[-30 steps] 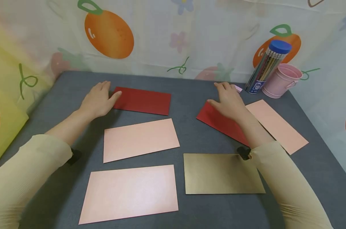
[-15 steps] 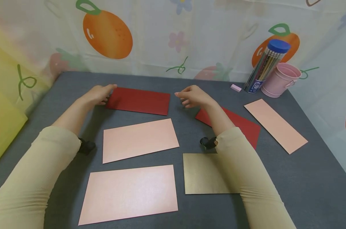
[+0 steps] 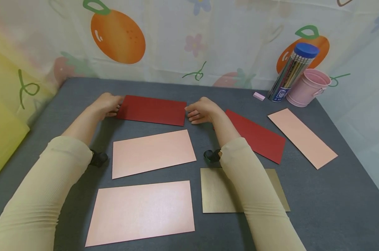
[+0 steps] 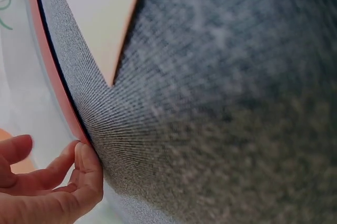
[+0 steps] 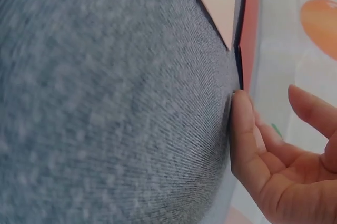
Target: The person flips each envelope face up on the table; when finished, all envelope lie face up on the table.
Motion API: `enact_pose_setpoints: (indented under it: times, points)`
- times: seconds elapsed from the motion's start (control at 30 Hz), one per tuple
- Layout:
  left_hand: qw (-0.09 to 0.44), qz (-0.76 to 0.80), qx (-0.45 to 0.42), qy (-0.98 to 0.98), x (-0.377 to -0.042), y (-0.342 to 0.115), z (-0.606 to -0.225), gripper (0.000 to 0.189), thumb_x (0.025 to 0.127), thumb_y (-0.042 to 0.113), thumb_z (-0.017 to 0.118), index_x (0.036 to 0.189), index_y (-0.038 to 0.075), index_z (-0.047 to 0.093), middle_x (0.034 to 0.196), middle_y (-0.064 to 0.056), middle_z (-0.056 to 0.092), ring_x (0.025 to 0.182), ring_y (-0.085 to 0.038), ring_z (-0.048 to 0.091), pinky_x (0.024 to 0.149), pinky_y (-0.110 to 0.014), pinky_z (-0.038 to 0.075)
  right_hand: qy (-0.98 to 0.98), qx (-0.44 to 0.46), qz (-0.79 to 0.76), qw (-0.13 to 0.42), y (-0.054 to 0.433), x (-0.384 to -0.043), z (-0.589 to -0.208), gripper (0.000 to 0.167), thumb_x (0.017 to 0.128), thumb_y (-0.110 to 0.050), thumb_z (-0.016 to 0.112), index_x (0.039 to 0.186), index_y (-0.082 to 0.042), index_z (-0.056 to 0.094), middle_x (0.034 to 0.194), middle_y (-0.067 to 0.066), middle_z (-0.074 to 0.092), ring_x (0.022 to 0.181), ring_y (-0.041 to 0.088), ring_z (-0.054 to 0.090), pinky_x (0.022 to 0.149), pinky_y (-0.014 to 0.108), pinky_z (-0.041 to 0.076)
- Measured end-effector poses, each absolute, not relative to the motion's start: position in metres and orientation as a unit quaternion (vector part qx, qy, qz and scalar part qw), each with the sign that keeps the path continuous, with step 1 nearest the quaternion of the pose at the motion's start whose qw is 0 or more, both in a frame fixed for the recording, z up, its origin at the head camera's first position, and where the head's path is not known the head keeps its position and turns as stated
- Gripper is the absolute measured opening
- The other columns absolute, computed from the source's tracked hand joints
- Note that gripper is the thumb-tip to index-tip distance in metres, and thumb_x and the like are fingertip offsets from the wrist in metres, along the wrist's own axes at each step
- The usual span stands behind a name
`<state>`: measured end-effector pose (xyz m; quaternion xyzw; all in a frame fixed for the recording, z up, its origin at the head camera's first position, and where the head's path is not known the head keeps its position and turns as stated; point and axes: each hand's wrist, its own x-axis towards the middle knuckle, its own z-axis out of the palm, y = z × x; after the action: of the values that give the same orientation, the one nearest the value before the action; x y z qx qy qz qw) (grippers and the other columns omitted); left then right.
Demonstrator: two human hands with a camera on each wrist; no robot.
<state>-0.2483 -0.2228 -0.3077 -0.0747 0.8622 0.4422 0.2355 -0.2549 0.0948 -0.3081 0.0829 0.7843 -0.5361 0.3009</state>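
Note:
A red rectangular card (image 3: 153, 111) lies flat at the back of the grey table. My left hand (image 3: 107, 104) is at its left short edge, and my right hand (image 3: 203, 111) is at its right short edge. In the left wrist view, bent fingertips (image 4: 87, 155) meet the end of the thin red edge (image 4: 55, 71), with another digit held apart. From the right wrist, the fingertips (image 5: 241, 100) are right at the card's end, and the thumb stands away from it. A pale pink card (image 3: 154, 153) lies just in front of the red one.
A larger pink card (image 3: 142, 212) lies nearest, with a gold card (image 3: 217, 195) partly under the right sleeve in view. Right are a second red card (image 3: 258, 137) and a narrow pink card (image 3: 302, 137). An eraser (image 3: 259, 96), a pencil tub (image 3: 291, 75) and a pink bucket (image 3: 310, 88) stand behind.
My right hand has left the second red card and moved left to the first one's right edge. My left hand has turned and lowered its fingers to the left edge.

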Motion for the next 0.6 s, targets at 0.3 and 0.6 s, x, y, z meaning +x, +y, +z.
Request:
enact_pose_setpoints:
  times: [0.3,0.6]
  points:
    - [0.225,0.446,-0.064,0.864,-0.2483,-0.2259,-0.3102,0.052,0.103,0.009,0.034,0.147,-0.016,0.024,0.138,-0.026,0.039,0.108,-0.025,0.045,0.09,-0.027,0.05,0.771,0.098,-0.547,0.31,0.0923,-0.2565,-0.3087,0.035,0.096,-0.011,0.063,0.128,0.003,0.061,0.114,0.014,0.064,0.087,0.02,0.062,0.1,0.037,0.055]
    - [0.213,0.452,-0.077,0.863,-0.2491,-0.2276,-0.3144,0.05,0.101,0.006,0.043,0.146,-0.014,0.032,0.139,-0.023,0.044,0.08,0.001,0.051,0.067,-0.013,0.046,0.787,0.09,-0.543,0.278,0.0912,-0.2566,-0.3096,0.037,0.093,-0.001,0.064,0.129,0.008,0.058,0.107,0.012,0.063,0.076,0.016,0.065,0.089,0.032,0.06]
